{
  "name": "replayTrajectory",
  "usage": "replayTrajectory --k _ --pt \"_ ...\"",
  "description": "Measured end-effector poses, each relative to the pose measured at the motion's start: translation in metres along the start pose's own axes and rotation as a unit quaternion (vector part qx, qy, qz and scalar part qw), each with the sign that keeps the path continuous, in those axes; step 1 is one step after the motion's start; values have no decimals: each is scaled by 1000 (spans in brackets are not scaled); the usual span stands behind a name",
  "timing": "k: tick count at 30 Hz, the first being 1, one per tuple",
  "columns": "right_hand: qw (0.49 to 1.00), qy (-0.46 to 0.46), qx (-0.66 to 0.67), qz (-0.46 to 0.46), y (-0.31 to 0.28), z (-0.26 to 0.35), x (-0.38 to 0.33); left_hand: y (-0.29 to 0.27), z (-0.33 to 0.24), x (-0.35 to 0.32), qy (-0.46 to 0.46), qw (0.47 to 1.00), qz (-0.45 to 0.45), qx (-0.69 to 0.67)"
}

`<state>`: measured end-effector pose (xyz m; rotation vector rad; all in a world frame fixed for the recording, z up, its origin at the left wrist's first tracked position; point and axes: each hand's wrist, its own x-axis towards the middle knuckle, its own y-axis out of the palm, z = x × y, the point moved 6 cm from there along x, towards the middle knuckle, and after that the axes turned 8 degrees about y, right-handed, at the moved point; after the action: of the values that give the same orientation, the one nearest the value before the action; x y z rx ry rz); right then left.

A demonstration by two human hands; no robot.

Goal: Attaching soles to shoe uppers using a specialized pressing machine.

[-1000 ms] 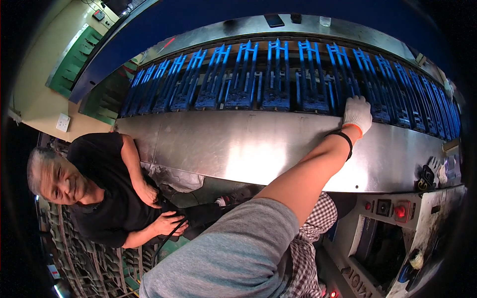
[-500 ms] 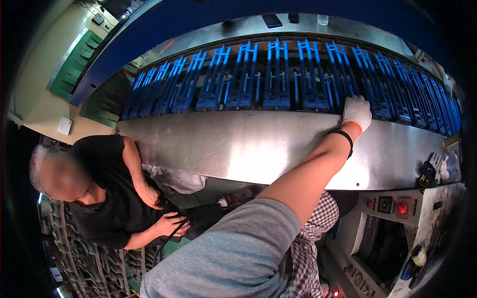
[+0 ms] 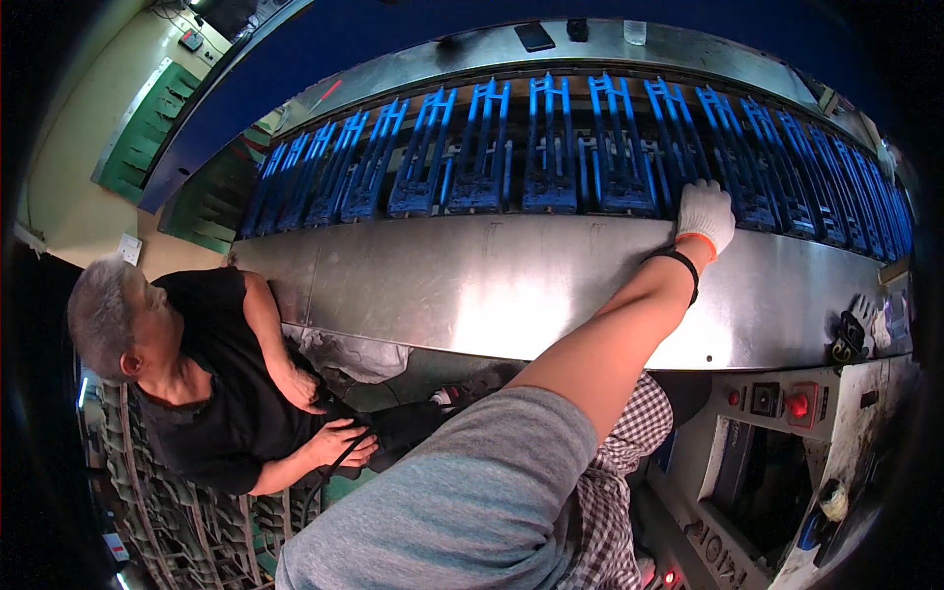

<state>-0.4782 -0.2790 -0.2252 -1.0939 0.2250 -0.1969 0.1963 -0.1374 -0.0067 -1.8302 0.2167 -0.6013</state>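
Note:
My left hand [image 3: 706, 216] wears a white knitted glove with an orange cuff, and a black band circles the wrist. It reaches across the steel ledge [image 3: 393, 280] to the near edge of a long row of blue metal forked holders [image 3: 547, 138]. The fingers are curled down against the holders to the right of the middle. Whatever they grip is hidden beneath the glove. My grey sleeve [image 3: 452, 492] fills the lower middle. My right hand is out of view.
A seated person [image 3: 206, 383] in black holds a black cable at the left. A control panel with a red knob [image 3: 800, 404] stands at lower right. Gloves [image 3: 862, 320] lie on the ledge's right end. A dark flat phone-like object [image 3: 535, 37] lies beyond the holders.
The seated person's head has turned toward the machine. My gloved hand stays at nearly the same spot on the holders, and the view has shifted slightly.

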Motion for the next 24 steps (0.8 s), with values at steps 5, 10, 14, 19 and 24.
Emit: replayTrajectory --k 5,10,14,19,24 --pt "1000 4 14 -9 1 2 5 -3 0 0 9 1000 1 -7" --pt "998 37 23 -33 -2 7 -7 -6 -13 -2 29 1000 -7 -9" --pt "993 97 21 -71 -11 6 -41 -8 -1 -2 15 999 -42 -23" --pt "978 201 20 -54 -13 17 -79 0 -6 0 37 998 -27 -41" --pt "960 260 68 -82 15 -14 -101 4 -8 4 10 996 45 -73"
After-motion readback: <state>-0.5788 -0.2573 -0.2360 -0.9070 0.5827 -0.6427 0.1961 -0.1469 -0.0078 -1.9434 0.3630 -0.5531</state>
